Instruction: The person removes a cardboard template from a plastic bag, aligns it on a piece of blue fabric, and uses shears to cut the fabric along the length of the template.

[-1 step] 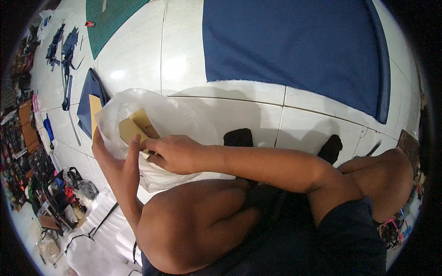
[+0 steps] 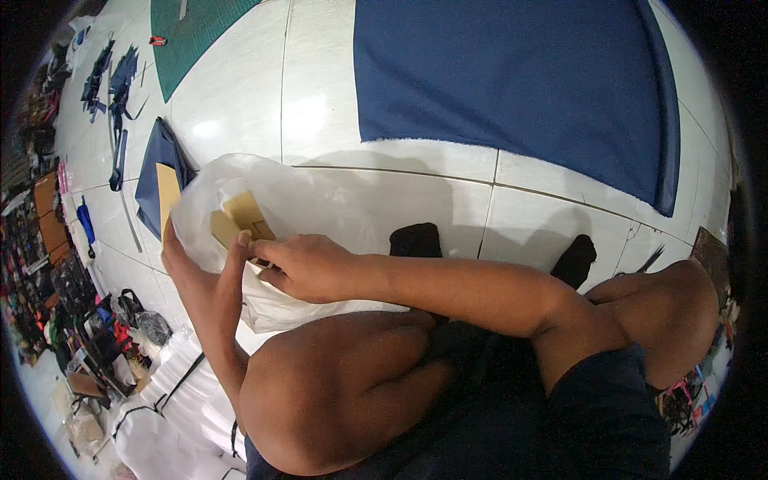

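A translucent white plastic bag (image 2: 240, 172) lies between my hands with its mouth toward the left. Folded tan card pieces (image 2: 244, 214) show at its mouth. My left hand (image 2: 200, 276) grips the bag's edge, its thumb against the lower end of the cards. By its fingertips stands a long tan card strip (image 2: 167, 192); whether those fingers hold it is hidden. With fingertips closed, my right hand (image 2: 308, 268) pinches the lower end of the card pieces, beside the left thumb.
Navy fabric (image 2: 512, 72) is spread on the white tiled floor ahead. Folded navy cloth (image 2: 152, 188) lies beyond the bag. Farther left are a green mat (image 2: 200, 36), a small red tool (image 2: 158, 41), and navy scraps (image 2: 120, 80). Mixed goods (image 2: 64, 280) crowd the left side.
The card pieces have shifted and tilted slightly inside the bag's mouth. Both hands stay in nearly the same place.
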